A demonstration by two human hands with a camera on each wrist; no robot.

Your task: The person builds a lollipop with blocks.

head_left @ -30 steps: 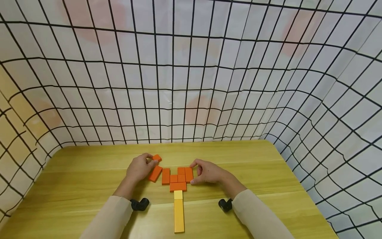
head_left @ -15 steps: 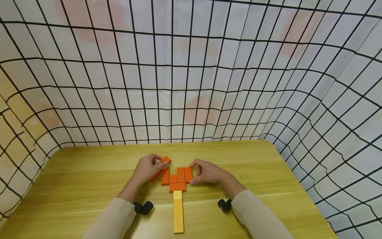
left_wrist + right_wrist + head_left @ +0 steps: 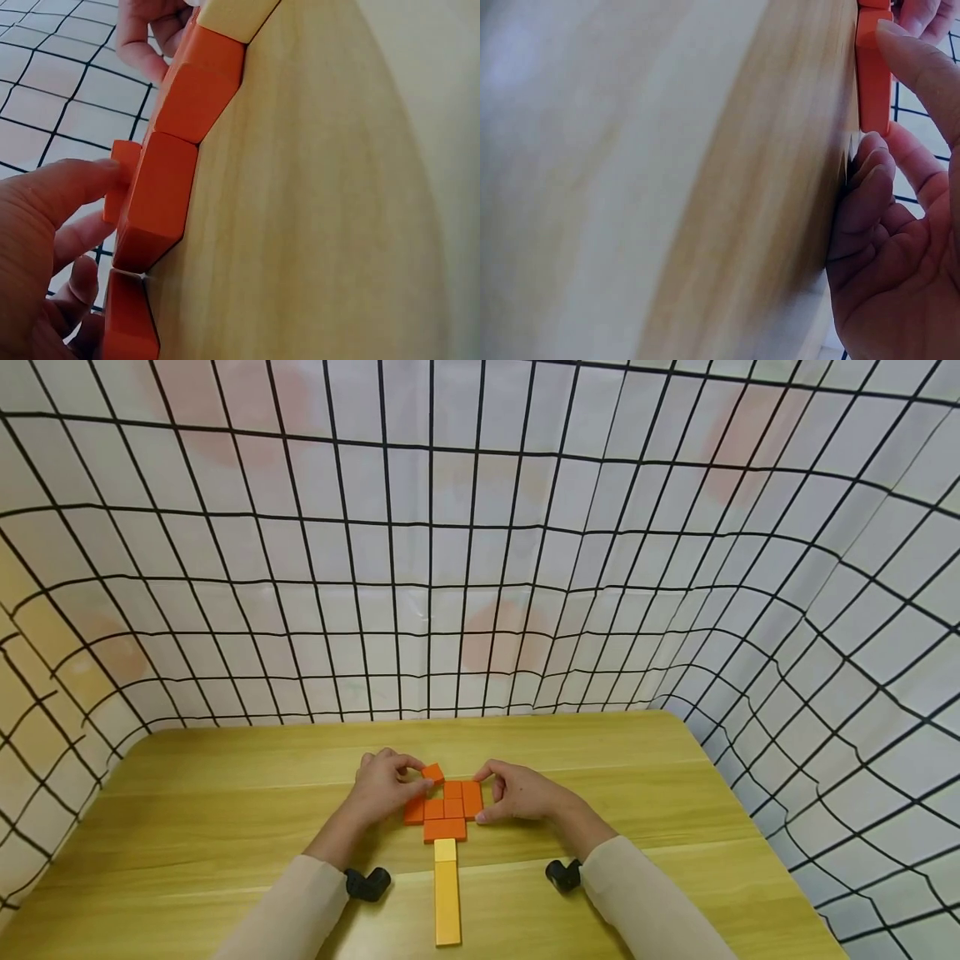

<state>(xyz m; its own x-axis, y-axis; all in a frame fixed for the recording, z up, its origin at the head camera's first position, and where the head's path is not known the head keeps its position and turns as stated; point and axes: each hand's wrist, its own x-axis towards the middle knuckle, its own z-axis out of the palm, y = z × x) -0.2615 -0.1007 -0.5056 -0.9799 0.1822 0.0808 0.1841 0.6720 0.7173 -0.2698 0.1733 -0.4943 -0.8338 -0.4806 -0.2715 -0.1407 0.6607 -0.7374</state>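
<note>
My left hand point(image 3: 384, 788) pinches a small orange block point(image 3: 432, 773) between thumb and fingers, just above the gap at the far side of an orange block arrangement. In the left wrist view that small block point(image 3: 127, 156) shows behind the larger orange blocks. My right hand point(image 3: 528, 793) has its thumb and index finger at the two ends of the rightmost orange rectangular block point(image 3: 472, 799), holding it against its neighbours. Below the group, a wide orange block point(image 3: 445, 830) meets a light yellow square block point(image 3: 445, 850) and a long yellow block point(image 3: 447, 906).
The wooden table point(image 3: 615, 760) spreads around the blocks. Black-lined netting point(image 3: 480, 585) stands along the back and sides, with white sheeting behind it. In the left wrist view, an orange block point(image 3: 129, 319) lies partly behind the left fingers.
My left hand has carried the small orange block rightward and slightly nearer, to over the gap in the group. The right hand has stayed at its block.
</note>
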